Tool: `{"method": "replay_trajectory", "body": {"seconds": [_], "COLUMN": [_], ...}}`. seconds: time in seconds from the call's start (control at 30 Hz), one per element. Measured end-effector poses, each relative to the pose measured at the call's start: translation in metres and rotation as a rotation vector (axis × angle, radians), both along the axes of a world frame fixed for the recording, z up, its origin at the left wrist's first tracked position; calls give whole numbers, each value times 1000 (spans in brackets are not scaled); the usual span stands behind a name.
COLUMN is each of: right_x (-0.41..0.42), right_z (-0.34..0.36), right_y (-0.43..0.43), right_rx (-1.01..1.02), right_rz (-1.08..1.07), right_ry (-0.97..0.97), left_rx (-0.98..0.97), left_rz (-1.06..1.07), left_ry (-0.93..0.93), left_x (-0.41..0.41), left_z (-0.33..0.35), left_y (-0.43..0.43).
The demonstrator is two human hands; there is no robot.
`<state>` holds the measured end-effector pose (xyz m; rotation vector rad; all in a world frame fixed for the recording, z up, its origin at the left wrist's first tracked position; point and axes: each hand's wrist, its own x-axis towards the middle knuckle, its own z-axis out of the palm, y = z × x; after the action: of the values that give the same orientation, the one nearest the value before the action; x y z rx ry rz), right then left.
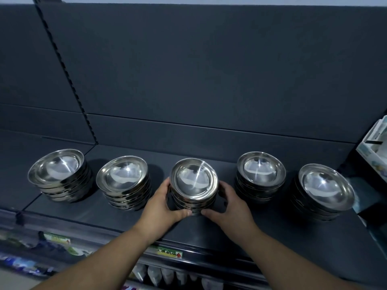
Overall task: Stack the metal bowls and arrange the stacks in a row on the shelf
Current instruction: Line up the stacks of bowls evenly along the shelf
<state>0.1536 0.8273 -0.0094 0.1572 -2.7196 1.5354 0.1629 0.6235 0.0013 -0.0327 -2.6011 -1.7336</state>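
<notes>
Several stacks of shiny metal bowls stand in a row on the dark shelf [209, 151]. The middle stack [193, 180] is held from both sides: my left hand [162, 204] wraps its left side and my right hand [227, 203] its right side, thumbs meeting at its base. To the left stand the far-left stack [59, 174] and a second stack [124, 182]. On the right are another stack [260, 175] and the far-right stack [324, 190]. All stacks sit upright, apart from one another.
White boxed goods [374, 149] stand at the shelf's right end, close to the far-right stack. A price label [169, 252] is on the front rail. Packaged goods hang and lie on the lower shelves below. The dark back panel rises behind the row.
</notes>
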Motion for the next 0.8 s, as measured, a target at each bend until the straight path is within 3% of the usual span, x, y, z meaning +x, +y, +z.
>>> {"method": "replay_trajectory", "body": {"seconds": [0.8], "right_x": [-1], "right_z": [19], "right_y": [0], "right_rx": [-28], "right_rz": [32], "right_ry": [34], "left_rx": [18], "left_rz": [-3], "left_ry": [38], "left_x": [-2], "left_z": [17], "left_y": [-6]}}
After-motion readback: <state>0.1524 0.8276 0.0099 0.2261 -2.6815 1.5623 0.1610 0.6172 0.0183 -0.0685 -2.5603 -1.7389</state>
